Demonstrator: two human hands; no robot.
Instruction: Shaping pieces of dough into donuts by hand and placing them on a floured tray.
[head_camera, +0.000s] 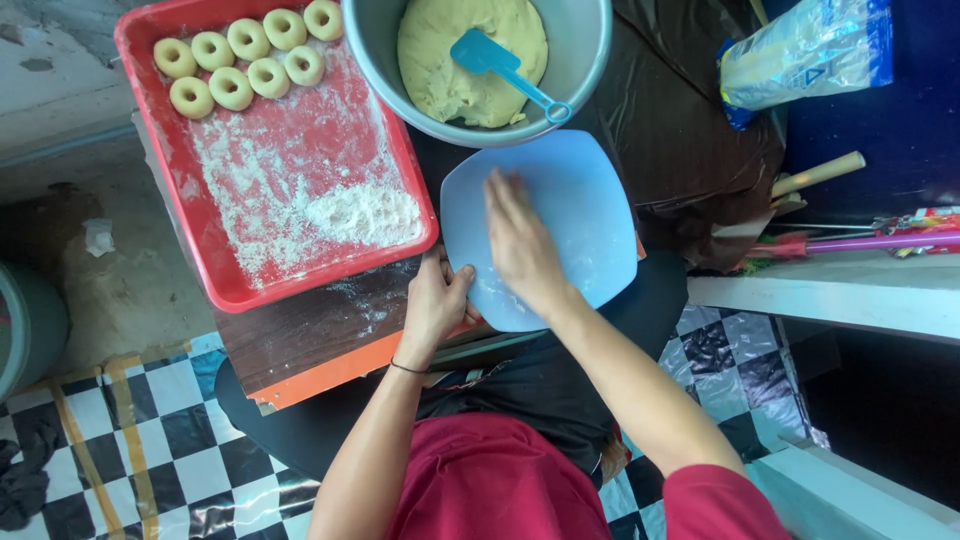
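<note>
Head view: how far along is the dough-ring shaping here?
Done: nine ring-shaped dough pieces lie in two rows on the floured red rectangular tray. In hand: the right hand presses flat on the pale blue plastic board; the left hand holds its edge. Left: a large dough mass fills the grey metal bowl.

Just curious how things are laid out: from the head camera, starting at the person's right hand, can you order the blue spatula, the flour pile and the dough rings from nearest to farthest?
From the right hand:
1. Flour pile, left, in the red tray.
2. Blue spatula, ahead, in the bowl; too close to call with the pile.
3. Dough rings, far left corner.
</note>
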